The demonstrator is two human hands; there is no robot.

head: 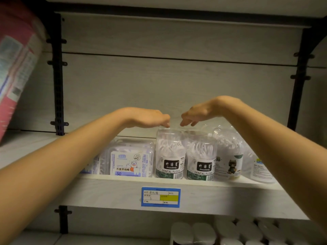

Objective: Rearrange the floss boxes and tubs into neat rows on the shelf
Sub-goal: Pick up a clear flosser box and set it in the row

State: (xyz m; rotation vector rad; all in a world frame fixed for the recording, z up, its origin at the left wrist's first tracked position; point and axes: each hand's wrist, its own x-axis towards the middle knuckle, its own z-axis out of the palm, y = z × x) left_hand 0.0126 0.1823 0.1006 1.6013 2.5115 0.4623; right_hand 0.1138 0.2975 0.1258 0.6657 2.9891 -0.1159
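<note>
Two clear round dental-floss tubs with black labels stand side by side at the white shelf's front edge, beside a square clear floss box. Left hand and right hand hover just above, fingers loosely spread, gripping nothing. Looks like mid-tidy; next, settle onto the lids and square the row.

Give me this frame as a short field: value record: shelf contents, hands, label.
shelf: pale board, floss stock along its front edge
square box: floss box with cartoon label, left of the tubs
tubs: two clear DENTAL FLOSS tubs, left and right, side by side
other tub: clear tub with a figure on its label, further right
left hand: palm down above the left tub, holding nothing
right hand: fingers drooped above the tubs, holding nothing
price tag: blue-framed on the shelf front
</note>
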